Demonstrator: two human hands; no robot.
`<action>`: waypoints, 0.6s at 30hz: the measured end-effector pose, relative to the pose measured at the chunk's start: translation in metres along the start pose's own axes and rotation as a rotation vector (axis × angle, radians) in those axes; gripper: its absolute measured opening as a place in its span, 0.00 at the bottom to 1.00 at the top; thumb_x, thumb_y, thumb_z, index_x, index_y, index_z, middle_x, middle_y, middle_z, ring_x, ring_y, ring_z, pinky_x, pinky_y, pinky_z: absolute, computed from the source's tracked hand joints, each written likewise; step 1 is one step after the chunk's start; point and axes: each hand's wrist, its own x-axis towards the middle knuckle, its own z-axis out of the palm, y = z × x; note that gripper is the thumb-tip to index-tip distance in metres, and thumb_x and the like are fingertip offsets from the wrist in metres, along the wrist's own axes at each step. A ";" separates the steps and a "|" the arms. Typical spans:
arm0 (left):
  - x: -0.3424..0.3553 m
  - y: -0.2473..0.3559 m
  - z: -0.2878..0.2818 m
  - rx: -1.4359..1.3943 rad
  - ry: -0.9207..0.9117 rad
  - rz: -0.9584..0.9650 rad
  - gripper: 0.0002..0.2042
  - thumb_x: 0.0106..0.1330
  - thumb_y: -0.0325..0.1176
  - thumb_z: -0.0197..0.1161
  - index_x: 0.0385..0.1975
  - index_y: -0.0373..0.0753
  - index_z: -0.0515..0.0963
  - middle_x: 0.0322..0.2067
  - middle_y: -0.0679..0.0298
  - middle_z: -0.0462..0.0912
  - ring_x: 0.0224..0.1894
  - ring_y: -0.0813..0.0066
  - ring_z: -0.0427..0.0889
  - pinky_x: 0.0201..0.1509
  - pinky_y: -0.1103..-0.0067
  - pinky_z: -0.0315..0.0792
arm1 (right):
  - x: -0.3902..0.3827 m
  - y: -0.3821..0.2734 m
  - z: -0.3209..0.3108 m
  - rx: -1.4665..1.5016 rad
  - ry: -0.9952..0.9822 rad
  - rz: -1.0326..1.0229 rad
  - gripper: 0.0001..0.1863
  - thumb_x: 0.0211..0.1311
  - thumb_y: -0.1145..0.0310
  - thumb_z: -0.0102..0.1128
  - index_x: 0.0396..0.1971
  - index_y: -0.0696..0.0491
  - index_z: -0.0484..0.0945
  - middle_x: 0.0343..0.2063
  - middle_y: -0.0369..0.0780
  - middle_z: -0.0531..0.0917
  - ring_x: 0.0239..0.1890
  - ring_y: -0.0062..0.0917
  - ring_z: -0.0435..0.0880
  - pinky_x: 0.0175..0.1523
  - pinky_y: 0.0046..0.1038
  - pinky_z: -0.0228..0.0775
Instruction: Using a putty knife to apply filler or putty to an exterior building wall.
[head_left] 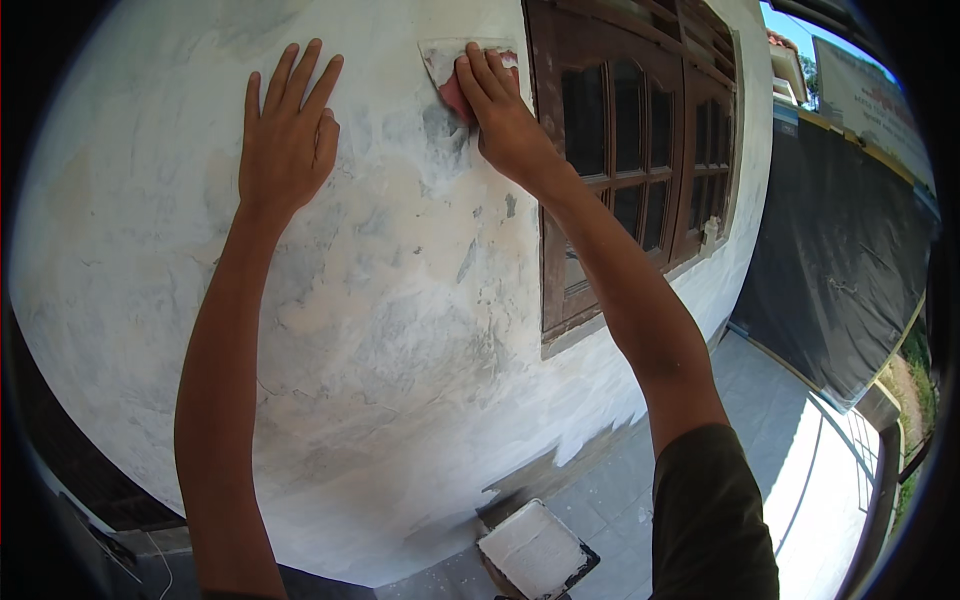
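Observation:
My left hand point(285, 150) lies with fingers stretched out against the patchy white wall point(370, 290), holding nothing. Up beside the window frame, my right hand point(512, 125) grips a red, putty-smeared scraper point(440, 65) with a wide blade. The blade's straight edge points upward and its face rests on or close to the wall. My fingers hide much of the scraper. Grey and cream patches, small chips and fine cracks show on the wall around and below both hands.
A brown wooden window point(675, 135) with small panes adjoins the wall on the right. A square-topped container point(537, 548) of white putty-like material stands on the grey tiled floor point(625, 500) below. A black sheet barrier point(840, 255) closes off the right side.

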 end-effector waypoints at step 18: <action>0.002 0.001 0.004 -0.017 0.013 0.018 0.29 0.71 0.31 0.44 0.74 0.51 0.64 0.76 0.65 0.59 0.80 0.65 0.52 0.81 0.54 0.40 | -0.122 -0.080 -0.034 0.070 -0.243 0.159 0.37 0.54 0.88 0.54 0.69 0.63 0.65 0.72 0.53 0.62 0.73 0.53 0.62 0.76 0.48 0.56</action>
